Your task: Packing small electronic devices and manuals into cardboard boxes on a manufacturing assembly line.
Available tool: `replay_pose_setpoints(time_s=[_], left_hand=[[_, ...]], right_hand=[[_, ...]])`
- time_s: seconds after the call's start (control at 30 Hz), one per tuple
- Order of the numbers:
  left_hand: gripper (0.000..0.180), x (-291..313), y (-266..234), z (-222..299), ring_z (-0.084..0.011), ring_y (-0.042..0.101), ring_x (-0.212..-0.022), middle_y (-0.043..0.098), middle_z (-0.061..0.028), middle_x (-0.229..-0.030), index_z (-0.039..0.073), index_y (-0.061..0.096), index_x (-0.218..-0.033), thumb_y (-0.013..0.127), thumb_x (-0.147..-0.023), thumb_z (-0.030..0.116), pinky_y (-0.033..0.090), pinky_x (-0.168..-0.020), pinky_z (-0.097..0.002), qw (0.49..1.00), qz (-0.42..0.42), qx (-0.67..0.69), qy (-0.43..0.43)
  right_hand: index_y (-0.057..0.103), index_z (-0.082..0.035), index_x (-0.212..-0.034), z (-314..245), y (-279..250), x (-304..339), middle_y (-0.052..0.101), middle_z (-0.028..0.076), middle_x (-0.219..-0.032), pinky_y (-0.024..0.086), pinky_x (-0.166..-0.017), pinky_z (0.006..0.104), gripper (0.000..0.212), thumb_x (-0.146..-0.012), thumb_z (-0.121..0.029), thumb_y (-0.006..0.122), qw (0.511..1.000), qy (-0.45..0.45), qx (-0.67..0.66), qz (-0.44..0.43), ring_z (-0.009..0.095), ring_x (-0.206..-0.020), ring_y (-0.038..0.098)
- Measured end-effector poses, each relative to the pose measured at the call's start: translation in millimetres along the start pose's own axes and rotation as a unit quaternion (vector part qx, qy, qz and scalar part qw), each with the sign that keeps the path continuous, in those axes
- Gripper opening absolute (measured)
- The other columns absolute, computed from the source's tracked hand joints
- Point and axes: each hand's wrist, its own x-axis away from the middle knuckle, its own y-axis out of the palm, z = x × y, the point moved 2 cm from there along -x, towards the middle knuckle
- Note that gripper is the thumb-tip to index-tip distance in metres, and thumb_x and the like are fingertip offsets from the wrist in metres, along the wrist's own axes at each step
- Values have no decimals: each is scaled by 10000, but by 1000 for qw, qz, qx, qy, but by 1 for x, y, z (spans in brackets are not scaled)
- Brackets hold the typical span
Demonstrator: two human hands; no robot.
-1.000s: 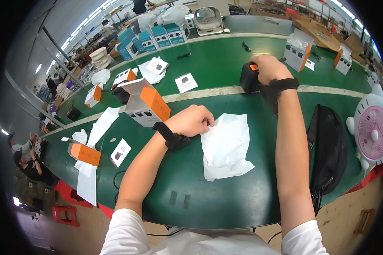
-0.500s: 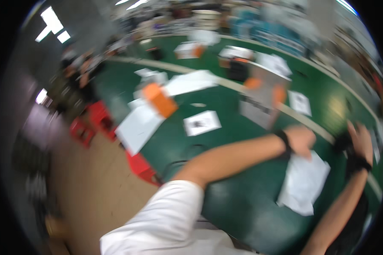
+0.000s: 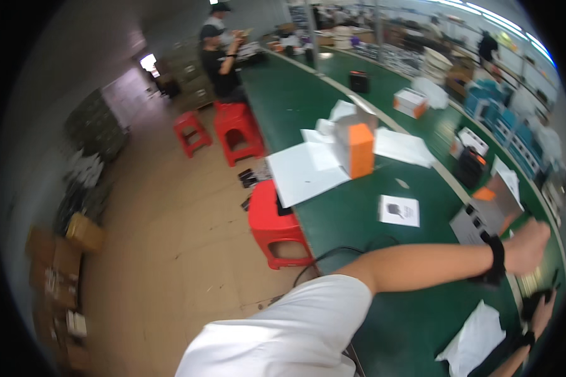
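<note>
At the right, my left hand reaches across the green bench with its fingers curled closed. Whatever it may hold is hidden. An open grey and orange box is just beyond its wrist. Lower, close to the picture's rim, my right hand is closed against a black device, whose kind I cannot make out. A crumpled white plastic bag lies on the bench, left of my right wrist. Farther back stands another black device with an orange mark, beside a small white box.
A white leaflet lies mid-bench. Left of it are an orange-sided box and white sheets. Red stools line the bench's left edge, and a cable hangs over it. A person in black is at the far left.
The view has swung left, so the bench items appear farther right. My left hand has come off the white plastic bag. My right hand's spread fingers have closed in on the black device.
</note>
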Motion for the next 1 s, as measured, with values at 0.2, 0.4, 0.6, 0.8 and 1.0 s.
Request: replay_pose_setpoints(time_s=[0.2, 0.4, 0.6, 0.8, 1.0], left_hand=[[94, -12, -63, -4, -154, 581, -507, 560, -77, -600, 4, 528, -764, 584, -804, 68, 453, -472, -296, 995, -77, 26, -50], [141, -7, -52, 7, -153, 613, -565, 615, -90, -654, -25, 589, -745, 655, -782, 94, 481, -537, -281, 966, -233, -47, -100], [295, 37, -10, 5, -315, 631, -832, 657, -170, -856, -16, 675, -927, 703, -721, 194, 497, -737, -361, 820, -559, -120, -42], [227, 74, 17, -6, -340, 623, -867, 650, -198, -889, -28, 661, -877, 665, -713, 128, 488, -721, -382, 762, -629, -145, -53], [115, 34, -24, 11, -363, 613, -761, 627, -197, -793, -10, 644, -822, 616, -710, 0, 480, -666, -393, 898, -420, -111, 67]], right_hand=[[524, -118, -1281, -99, -66, 13, 556, 69, -1193, 462, -867, 305, 372, -923, -218, 541, 802, 92, -589, 15, 184, -1031, 572], [512, -80, -1226, -182, -174, 61, 607, 30, -1061, 479, -665, 273, 358, -921, -261, 558, 805, 16, -569, 169, 124, -881, 613], [514, 35, -1146, -172, -204, 75, 604, 190, -1154, 467, -1007, 459, 295, -937, -172, 532, 583, -124, -803, 19, 289, -1111, 583], [532, 43, -1140, -207, -186, 80, 606, 185, -1149, 525, -947, 443, 316, -925, -188, 551, 599, -112, -792, -26, 290, -1102, 590], [603, 13, -1089, -240, -168, 87, 661, 123, -1064, 582, -826, 403, 291, -906, -211, 563, 653, -80, -752, -41, 224, -954, 660]])
